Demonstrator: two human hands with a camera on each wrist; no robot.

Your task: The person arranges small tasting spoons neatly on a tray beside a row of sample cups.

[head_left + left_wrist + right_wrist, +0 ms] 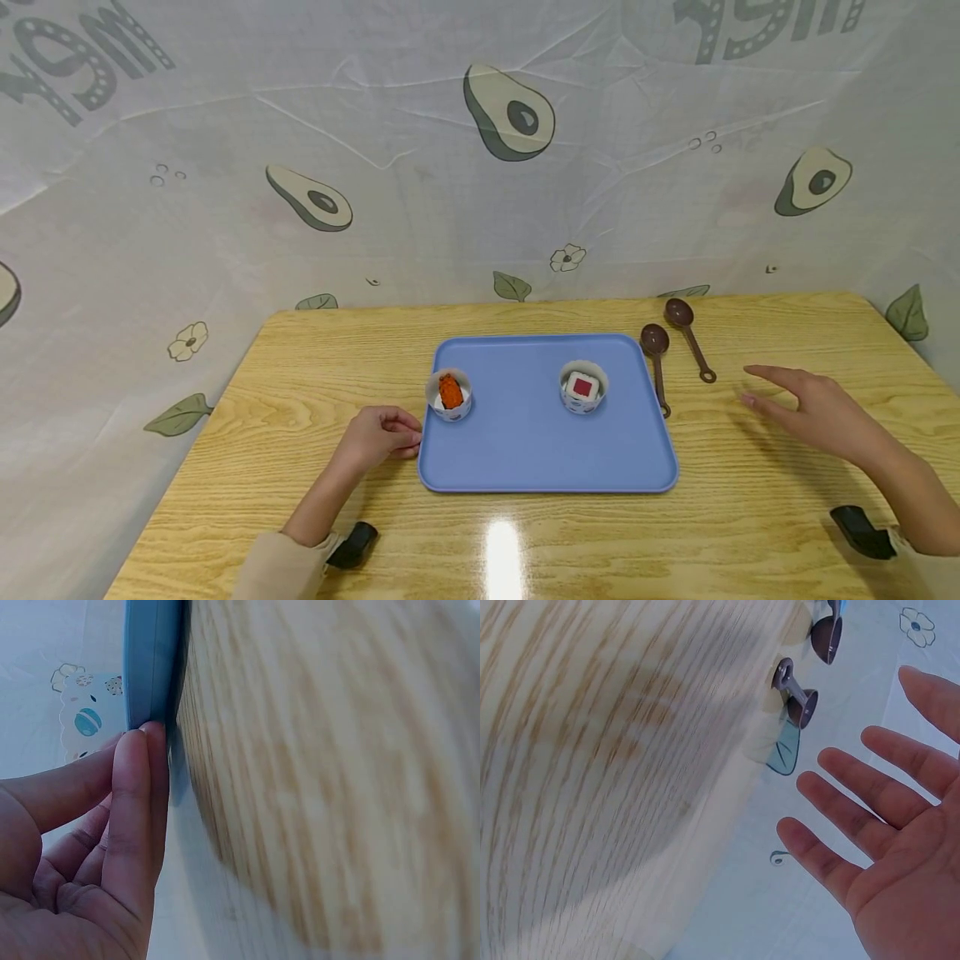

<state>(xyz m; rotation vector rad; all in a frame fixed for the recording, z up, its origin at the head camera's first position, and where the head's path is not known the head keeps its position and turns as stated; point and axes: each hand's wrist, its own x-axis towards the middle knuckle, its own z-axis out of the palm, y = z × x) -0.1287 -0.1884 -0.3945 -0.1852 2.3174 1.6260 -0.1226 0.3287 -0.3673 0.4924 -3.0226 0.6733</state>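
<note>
Well, touching the left rim of a blue tray [510,450] with the fingertips of the left hand [378,437], thumb and fingers drawn close together at the edge. Hard to tell, even from the left wrist view, a real pinch on the rim from mere contact. Well over to the right, above the wooden table [247,417] and apart from the tray, the right hand [821,410], wide open, with fingers spaced and nearly straight in the right wrist view and with hold of nothing.

At the middle of the table, the tray, with long sides near and far. At its left rim, a patterned paper cup [452,413] with an orange-topped piece [450,391] inside. Toward the tray's right side, a second cup [580,406], upright, around a white block [582,387] with a red patch on top. To the right of the tray, two dark brown spoons, both with bowls far and handles near: a left spoon [655,339] just beside the rim, a right spoon [679,312] close to the table's far edge. Beyond, a pale cloth [420,200] printed with avocados and leaves.
</note>
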